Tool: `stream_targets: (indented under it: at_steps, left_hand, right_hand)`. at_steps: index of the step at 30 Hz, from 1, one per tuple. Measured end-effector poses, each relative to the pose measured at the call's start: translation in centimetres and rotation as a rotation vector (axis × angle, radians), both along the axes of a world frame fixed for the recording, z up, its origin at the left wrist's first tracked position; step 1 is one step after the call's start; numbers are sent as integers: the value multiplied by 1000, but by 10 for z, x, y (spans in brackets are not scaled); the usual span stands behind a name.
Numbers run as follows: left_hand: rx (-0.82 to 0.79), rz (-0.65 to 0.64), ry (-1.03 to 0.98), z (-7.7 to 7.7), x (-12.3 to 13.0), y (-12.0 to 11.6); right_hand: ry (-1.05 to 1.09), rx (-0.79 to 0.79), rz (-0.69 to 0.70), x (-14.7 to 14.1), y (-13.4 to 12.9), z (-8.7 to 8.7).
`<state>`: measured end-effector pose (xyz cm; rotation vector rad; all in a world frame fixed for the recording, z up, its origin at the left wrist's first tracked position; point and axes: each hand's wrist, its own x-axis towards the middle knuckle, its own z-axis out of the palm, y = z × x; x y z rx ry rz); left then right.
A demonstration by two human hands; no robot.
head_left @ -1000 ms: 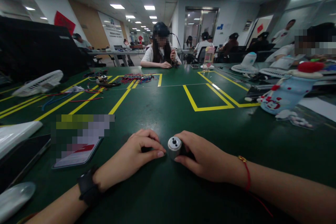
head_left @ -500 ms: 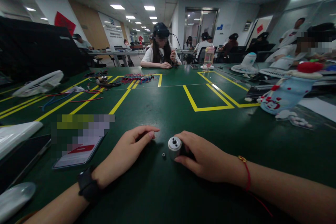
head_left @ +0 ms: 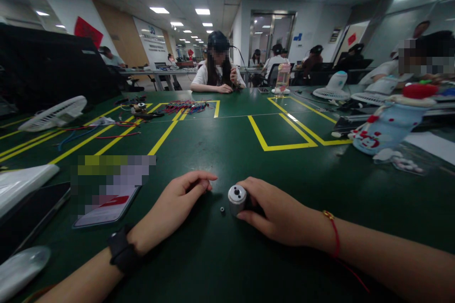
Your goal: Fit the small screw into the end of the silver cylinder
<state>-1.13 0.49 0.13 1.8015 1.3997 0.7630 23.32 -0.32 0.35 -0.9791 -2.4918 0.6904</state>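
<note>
My right hand (head_left: 272, 206) is closed around a silver metal cylinder, which looks like a small motor (head_left: 237, 194), standing upright on the green table. Its round top face shows a dark centre hole and smaller dark holes. Just left of it lies a tiny metal ring-like part (head_left: 222, 209), touched by neither hand. My left hand (head_left: 183, 196) rests on the table to the left, index finger stretched out and thumb apart below it. I see nothing in it; its other fingers are partly hidden.
A phone (head_left: 106, 206) lies left of my left hand, with a white mouse (head_left: 26, 267) nearer the edge. Wires (head_left: 186, 106) and yellow tape (head_left: 289, 147) lie farther off. A blue bottle (head_left: 389, 128) stands right. A person (head_left: 218, 73) sits opposite.
My left hand has shifted very slightly, its fingers moving a little to the right. The right hand and the motor look the same.
</note>
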Motion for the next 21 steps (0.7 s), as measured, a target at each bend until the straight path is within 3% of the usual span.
stream_targets:
  at_steps: [12,21]
  left_hand:
    - [2,-18,40,0,1,-1]
    - [118,-295,220,8,3,-7]
  right_hand:
    - [4,2,3,0,0,1]
    - [22,3,0,-1,1,-1]
